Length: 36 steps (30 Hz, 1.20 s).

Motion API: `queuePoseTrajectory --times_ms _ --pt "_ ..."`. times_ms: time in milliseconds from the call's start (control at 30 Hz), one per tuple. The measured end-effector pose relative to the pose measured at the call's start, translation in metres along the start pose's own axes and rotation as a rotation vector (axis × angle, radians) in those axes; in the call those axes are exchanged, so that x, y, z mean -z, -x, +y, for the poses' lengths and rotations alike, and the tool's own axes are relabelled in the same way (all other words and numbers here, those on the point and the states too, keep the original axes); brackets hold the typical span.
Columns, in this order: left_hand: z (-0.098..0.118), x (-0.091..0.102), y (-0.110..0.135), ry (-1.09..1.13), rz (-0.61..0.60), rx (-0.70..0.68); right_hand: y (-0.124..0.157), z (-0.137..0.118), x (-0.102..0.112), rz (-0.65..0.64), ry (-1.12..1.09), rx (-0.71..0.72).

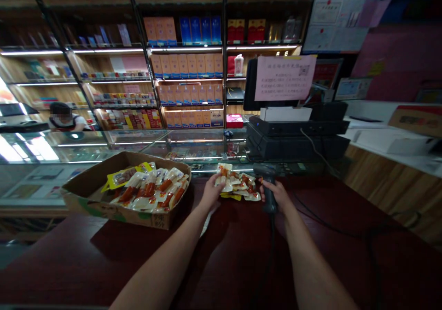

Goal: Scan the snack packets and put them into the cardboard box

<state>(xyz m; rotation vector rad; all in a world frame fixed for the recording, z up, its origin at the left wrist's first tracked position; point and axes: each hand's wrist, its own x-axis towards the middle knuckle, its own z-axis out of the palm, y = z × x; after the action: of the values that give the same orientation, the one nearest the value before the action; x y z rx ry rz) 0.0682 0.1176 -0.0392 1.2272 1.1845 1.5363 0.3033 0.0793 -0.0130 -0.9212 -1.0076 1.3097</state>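
Note:
My left hand is pinched on a sausage snack packet at the left edge of a small pile of packets on the dark red counter. In my right hand I grip the handle of a barcode scanner, whose head points at the pile. Its black cable runs down the counter toward me. To the left stands an open cardboard box filled with several more sausage packets.
A cash register with a monitor and a pink paper notice stands behind the pile. A glass display case runs along the back left, with lit shelves of cartons behind. A person is at far left. A white side counter is on the right.

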Motion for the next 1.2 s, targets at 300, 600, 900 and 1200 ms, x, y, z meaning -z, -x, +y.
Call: queuePoseTrajectory --times_ms 300,600,900,1200 --pt "0.022 -0.076 -0.007 -0.727 -0.213 -0.038 -0.009 0.000 0.023 0.143 -0.126 0.060" --pt "0.032 -0.094 -0.003 -1.124 -0.210 -0.140 -0.007 0.000 0.016 0.103 -0.113 0.045" --pt "0.065 -0.023 0.012 -1.004 -0.009 -0.335 -0.002 0.011 -0.010 -0.033 -0.068 -0.010" --pt "0.098 0.136 -0.011 -1.418 0.184 -0.126 0.017 0.037 -0.058 -0.351 0.102 -0.104"
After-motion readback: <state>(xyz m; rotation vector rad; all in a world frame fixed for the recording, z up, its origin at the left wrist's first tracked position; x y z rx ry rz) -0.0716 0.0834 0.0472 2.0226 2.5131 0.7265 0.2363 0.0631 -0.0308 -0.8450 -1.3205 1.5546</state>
